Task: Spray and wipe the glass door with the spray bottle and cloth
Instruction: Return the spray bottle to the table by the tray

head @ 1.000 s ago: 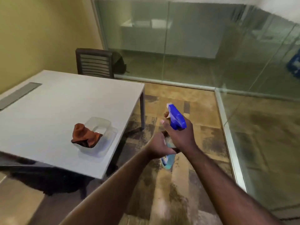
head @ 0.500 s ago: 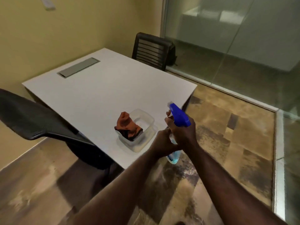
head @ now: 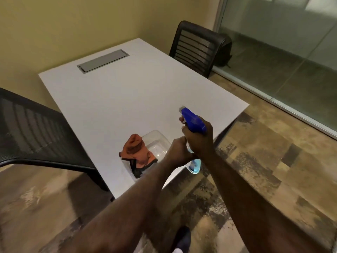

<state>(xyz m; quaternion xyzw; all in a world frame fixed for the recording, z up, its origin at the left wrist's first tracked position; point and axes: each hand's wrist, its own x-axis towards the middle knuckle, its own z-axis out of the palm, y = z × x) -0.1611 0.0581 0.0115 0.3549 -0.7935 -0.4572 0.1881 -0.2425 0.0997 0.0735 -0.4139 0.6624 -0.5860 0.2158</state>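
Note:
The spray bottle (head: 193,121) has a blue trigger head and pale blue liquid in a clear body. My right hand (head: 200,139) grips its neck, with the bottle upright over the near edge of the white table (head: 131,92). My left hand (head: 177,151) wraps around the bottle's body just below the right hand. A rust-orange cloth (head: 135,150) is draped over the left side of a clear plastic container (head: 156,143) near the table's front corner, just left of my hands. Glass wall panels (head: 284,42) stand at the upper right.
A black mesh chair (head: 36,132) stands at the table's left side and another black chair (head: 197,46) at the far end by the glass. A grey cable hatch (head: 103,60) is set in the tabletop. Patterned carpet (head: 264,161) spreads to the right.
The view has swung left, away from the glass and toward the table. Both hands have kept hold of the bottle and now hang close beside the container with the cloth.

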